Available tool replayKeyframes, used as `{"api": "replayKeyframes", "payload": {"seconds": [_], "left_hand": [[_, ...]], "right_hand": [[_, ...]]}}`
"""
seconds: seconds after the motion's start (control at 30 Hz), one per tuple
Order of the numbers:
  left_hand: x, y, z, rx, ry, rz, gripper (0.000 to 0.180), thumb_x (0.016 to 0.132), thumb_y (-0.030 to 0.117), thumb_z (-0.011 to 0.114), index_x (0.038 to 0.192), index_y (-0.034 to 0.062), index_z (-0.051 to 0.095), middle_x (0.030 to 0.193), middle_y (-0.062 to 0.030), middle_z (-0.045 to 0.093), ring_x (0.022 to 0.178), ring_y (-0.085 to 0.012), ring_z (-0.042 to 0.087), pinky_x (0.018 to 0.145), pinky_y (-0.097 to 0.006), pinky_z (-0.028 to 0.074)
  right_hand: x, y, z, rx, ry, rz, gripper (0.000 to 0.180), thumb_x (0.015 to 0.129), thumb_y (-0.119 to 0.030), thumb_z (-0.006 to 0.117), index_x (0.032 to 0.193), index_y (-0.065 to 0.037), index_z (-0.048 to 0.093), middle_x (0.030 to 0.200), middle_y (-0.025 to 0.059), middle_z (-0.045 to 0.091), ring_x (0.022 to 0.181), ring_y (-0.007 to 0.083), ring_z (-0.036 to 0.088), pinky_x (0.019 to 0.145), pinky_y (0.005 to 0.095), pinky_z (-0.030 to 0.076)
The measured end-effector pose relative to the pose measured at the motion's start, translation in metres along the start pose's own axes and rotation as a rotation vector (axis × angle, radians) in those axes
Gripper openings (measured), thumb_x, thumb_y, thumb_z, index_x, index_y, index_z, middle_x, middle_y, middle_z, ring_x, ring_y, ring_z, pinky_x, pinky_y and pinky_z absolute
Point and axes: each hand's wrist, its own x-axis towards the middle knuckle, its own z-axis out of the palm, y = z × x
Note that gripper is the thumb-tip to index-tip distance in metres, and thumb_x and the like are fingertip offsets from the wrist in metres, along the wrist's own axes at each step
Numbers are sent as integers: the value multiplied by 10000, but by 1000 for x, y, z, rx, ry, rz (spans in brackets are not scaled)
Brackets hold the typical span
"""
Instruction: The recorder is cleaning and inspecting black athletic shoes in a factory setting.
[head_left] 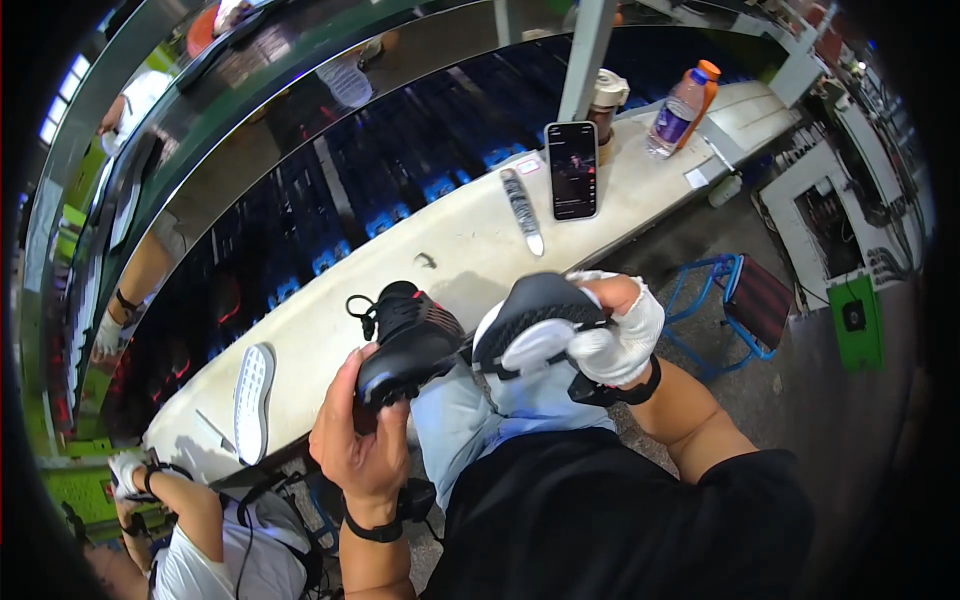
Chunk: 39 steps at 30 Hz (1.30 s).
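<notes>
Two shoes in play: the bare left hand (pixel 362 440) has its fingers wrapped around one black sneaker (pixel 408 338) at the counter (pixel 450 235) edge, while the gloved right hand (pixel 622 330) clamps a second shoe (pixel 535 320) sole-up over the lap. One loose white sole (pixel 252 400) lies on the counter to the left. Farther back: one phone (pixel 572 170), one knife (pixel 522 210), one bottle (pixel 680 110), one cup (pixel 605 100).
</notes>
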Motion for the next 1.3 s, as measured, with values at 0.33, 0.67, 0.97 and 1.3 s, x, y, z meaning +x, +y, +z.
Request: {"api": "replayKeyframes", "payload": {"seconds": [0.33,0.67,0.97,1.3], "left_hand": [[-5,5,4,-657,-4,-224,317,1082,138,692,1225,-24,460,1443,-393,600,1082,-317,775,777,-321,697],[-11,13,5,-291,16,-2,447,912,377,915,940,18,652,1372,-350,709,753,-229,786,610,-274,590],[-13,13,4,-252,-32,60,464,881,352,936,912,27,606,1333,-346,726,875,-314,821,606,-288,599],[-27,6,7,-422,77,-142,501,909,356,928,871,48,535,1249,-324,771,1077,-367,820,886,-371,640]], "right_hand": [[2,0,50,221,-350,44,406,1006,-420,815,1077,-34,713,1586,388,529,1159,343,759,918,392,592],[12,3,58,-97,-382,-191,399,883,-253,942,1034,-77,617,1511,355,611,1116,396,783,849,388,630],[11,-3,50,-149,-413,-233,439,838,-180,971,1020,-70,586,1427,327,683,1055,393,800,804,383,645],[14,8,66,-112,-368,-103,549,794,-235,990,724,-90,465,1308,232,778,775,291,790,667,346,603]]}}
